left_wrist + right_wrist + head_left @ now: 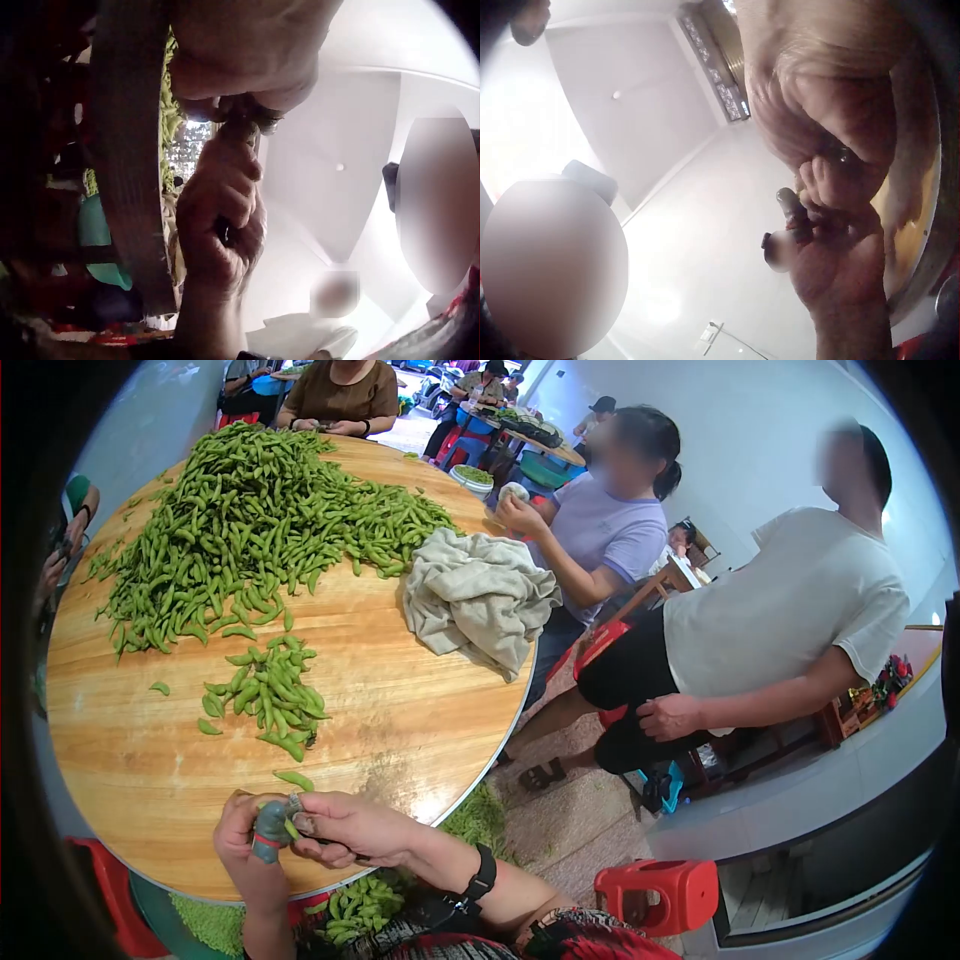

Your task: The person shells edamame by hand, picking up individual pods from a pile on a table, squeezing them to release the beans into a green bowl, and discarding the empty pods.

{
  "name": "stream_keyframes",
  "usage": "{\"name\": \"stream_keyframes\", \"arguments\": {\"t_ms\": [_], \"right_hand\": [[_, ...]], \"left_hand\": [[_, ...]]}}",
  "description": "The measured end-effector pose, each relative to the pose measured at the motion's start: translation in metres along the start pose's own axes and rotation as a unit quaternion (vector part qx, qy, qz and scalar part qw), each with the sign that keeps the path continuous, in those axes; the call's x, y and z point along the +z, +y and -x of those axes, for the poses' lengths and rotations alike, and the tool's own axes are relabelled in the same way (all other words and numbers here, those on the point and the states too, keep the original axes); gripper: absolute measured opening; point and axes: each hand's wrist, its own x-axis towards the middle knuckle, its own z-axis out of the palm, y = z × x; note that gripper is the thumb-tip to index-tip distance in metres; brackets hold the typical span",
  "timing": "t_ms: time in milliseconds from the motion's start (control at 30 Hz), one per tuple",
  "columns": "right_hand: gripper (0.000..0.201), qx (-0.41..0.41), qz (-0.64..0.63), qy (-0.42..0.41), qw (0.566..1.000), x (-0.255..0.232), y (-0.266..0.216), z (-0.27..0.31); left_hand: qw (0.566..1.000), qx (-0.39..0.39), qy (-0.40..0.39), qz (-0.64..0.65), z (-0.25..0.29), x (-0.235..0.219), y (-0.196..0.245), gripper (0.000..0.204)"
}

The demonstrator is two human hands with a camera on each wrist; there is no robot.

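Note:
My two hands meet over the near edge of the table, around a green edamame pod (291, 827). The left hand (240, 832) has its fingers curled at the pod; a grey cover (270, 828) with a red band sits on its thumb. Thumb and fingers of the right hand (345, 826) pinch the pod from the other side. Something small and dark (225, 231) shows inside the right fist; I cannot tell its kind. In the right wrist view, the left hand (840, 270) lies just below the right hand (825, 112). Ahead is a small pile of pods (270, 695).
A large heap of pods (240, 520) covers the far left of the round wooden table (420, 710), with a crumpled cloth (480, 595) at its right edge. More pods (360, 910) lie on my lap. Two people stand at right; a red stool (660, 895) is beside me.

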Motion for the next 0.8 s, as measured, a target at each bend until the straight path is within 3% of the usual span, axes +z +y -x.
{"name": "stream_keyframes", "arguments": {"t_ms": [100,167,333,367,400,433,467,533,667,733,767,800], "right_hand": [[0.011,0.008,-0.002,-0.015,1.000,0.001,0.000,0.004],[0.011,0.018,-0.016,-0.015,1.000,0.004,-0.003,0.005],[0.012,0.019,-0.031,-0.010,0.999,0.015,-0.008,0.005],[0.013,-0.032,0.102,0.043,0.993,0.013,-0.005,0.000],[0.015,-0.082,0.233,0.096,0.964,0.015,-0.006,-0.002],[0.015,-0.136,0.441,0.158,0.873,0.021,-0.015,-0.001],[0.015,-0.136,0.440,0.156,0.874,0.021,-0.012,-0.002],[0.015,-0.227,0.586,0.237,0.741,0.020,-0.003,-0.008],[0.015,-0.215,0.597,0.251,0.731,0.014,-0.007,-0.016],[0.015,-0.145,0.473,0.228,0.839,0.018,-0.021,-0.014],[0.016,-0.145,0.471,0.224,0.841,0.017,-0.022,-0.015],[0.018,-0.184,0.522,0.254,0.793,0.013,-0.018,-0.016]], "left_hand": [[0.998,0.046,-0.034,0.013,-0.002,-0.005,-0.004,0.014],[0.956,-0.134,-0.072,0.250,-0.004,-0.008,0.004,0.020],[0.919,-0.155,-0.069,0.355,-0.007,-0.002,0.008,0.019],[0.912,-0.174,-0.058,0.366,-0.008,-0.001,0.010,0.014],[0.913,-0.174,-0.058,0.364,-0.007,-0.001,0.007,0.014],[0.941,-0.158,-0.047,0.296,-0.006,0.001,0.002,0.008],[0.963,-0.142,-0.035,0.226,-0.005,0.003,-0.003,0.006],[0.975,-0.098,-0.030,0.199,-0.005,0.002,-0.008,0.012],[0.970,-0.137,0.021,0.202,-0.005,0.004,-0.001,0.023],[0.973,-0.143,0.055,0.176,-0.007,0.004,-0.002,0.027],[0.971,-0.152,0.035,0.183,-0.009,0.001,-0.008,0.029],[0.969,-0.163,0.021,0.184,-0.009,-0.005,-0.015,0.031]]}}
